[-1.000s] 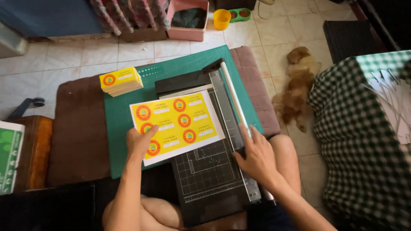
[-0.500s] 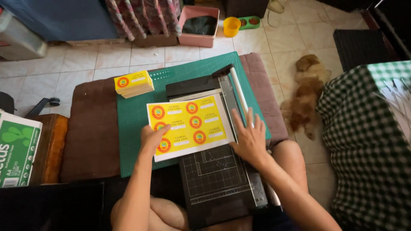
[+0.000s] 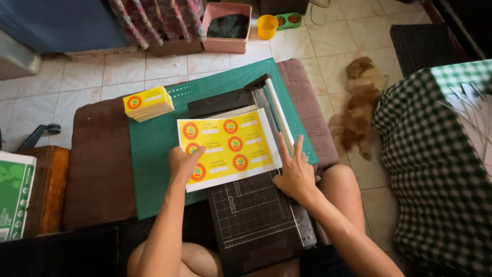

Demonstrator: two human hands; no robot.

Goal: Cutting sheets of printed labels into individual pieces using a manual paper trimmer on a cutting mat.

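Resting in a pink tub [image 3: 226, 45], dark cloth [image 3: 227, 25].

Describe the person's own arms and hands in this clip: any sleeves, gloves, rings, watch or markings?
Both arms are bare from the hands up to where they leave the picture: no sleeves show. The left hand and the right hand wear no gloves. No watch, bracelet or ring is visible on either wrist or on the fingers that show, and no markings can be made out.
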